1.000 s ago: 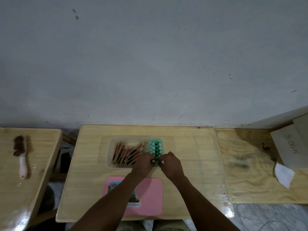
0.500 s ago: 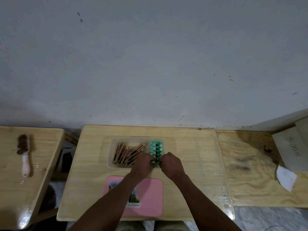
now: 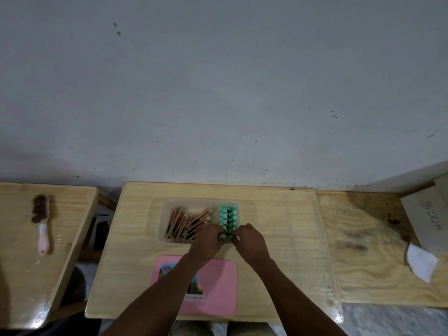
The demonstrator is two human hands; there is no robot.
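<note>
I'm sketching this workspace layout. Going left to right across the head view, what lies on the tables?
brush → flat red-and-black packs → green-capped bottles → small dark object → white paper scrap

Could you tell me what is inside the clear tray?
Left: red-and-black boxes; right: two rows of green tubes. The left hand and right hand hide the near end of the tray.
</note>
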